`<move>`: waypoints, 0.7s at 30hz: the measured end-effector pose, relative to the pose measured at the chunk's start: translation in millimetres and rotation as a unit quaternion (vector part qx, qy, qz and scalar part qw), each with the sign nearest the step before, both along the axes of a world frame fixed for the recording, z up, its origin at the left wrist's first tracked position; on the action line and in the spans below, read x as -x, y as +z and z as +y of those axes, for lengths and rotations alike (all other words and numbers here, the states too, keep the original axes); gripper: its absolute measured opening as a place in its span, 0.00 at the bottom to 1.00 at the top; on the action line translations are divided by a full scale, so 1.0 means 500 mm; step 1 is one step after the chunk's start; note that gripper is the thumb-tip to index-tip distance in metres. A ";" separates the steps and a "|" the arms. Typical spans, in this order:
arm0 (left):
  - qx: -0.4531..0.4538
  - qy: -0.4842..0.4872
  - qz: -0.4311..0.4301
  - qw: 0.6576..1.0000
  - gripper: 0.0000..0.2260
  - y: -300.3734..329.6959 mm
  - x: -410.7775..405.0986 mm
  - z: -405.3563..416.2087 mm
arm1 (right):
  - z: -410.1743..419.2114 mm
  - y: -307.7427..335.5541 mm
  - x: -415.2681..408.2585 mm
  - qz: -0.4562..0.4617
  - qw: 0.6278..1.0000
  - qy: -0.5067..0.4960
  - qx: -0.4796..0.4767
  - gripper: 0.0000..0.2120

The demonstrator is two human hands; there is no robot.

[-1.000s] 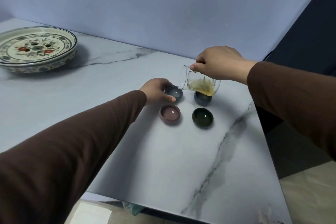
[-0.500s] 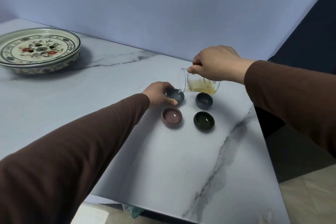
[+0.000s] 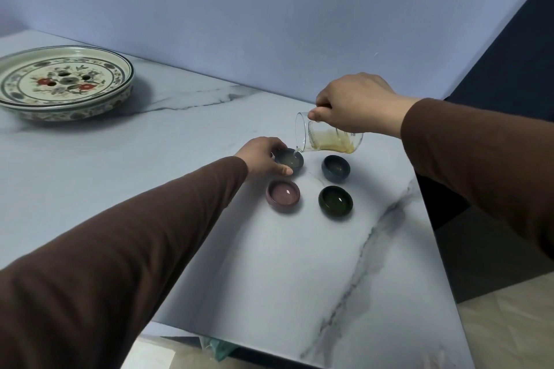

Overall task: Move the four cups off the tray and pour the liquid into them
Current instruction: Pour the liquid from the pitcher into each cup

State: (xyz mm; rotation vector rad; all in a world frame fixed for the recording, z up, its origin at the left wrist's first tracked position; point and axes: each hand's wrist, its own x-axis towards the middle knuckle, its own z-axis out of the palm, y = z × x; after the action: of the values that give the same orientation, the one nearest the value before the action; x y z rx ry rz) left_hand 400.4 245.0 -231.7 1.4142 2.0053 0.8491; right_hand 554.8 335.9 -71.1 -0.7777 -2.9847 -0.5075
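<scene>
Both arms reach forward in brown sleeves, each hand busy.

The left hand [image 3: 263,156] lies low by the tabletop [image 3: 180,159], thumb and curled fingers [image 3: 283,170] set round a small grey cup [image 3: 289,160]. The right hand [image 3: 356,105] is raised, knuckles up, wrist turned inward, its thumb and fingers pinching the rim of a tipped glass pitcher [image 3: 328,141].

Four small glazed ceramic cups — grey-blue [image 3: 290,160], dark blue [image 3: 335,168], mauve pink [image 3: 283,195] and dark green [image 3: 335,201] — are set in a square on the marble tabletop, a tilted clear glass pitcher of amber liquid [image 3: 329,138] being emptied into the grey-blue cup, well apart from the round floral ceramic tray [image 3: 64,82].
</scene>
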 end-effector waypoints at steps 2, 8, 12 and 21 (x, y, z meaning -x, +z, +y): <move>0.002 0.001 -0.001 1.000 0.26 0.001 0.000 0.000 | -0.001 0.000 -0.001 0.001 1.000 0.000 0.001 0.22; 0.009 0.006 -0.011 1.000 0.28 0.000 -0.002 0.000 | 0.005 -0.016 -0.027 0.029 0.997 -0.051 0.044 0.19; 0.020 0.009 -0.016 1.000 0.33 0.000 -0.006 -0.001 | 0.017 -0.044 -0.076 0.099 0.975 -0.130 0.148 0.16; -0.027 0.044 -0.055 0.997 0.33 0.033 -0.012 -0.077 | -0.016 -0.064 -0.154 0.231 0.918 -0.174 0.270 0.18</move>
State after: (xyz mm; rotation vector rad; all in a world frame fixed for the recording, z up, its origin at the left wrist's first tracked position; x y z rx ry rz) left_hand 406.5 206.4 -215.0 1.2866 1.9859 1.0041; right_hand 631.7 328.1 -103.2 -1.2598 -2.5402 0.4771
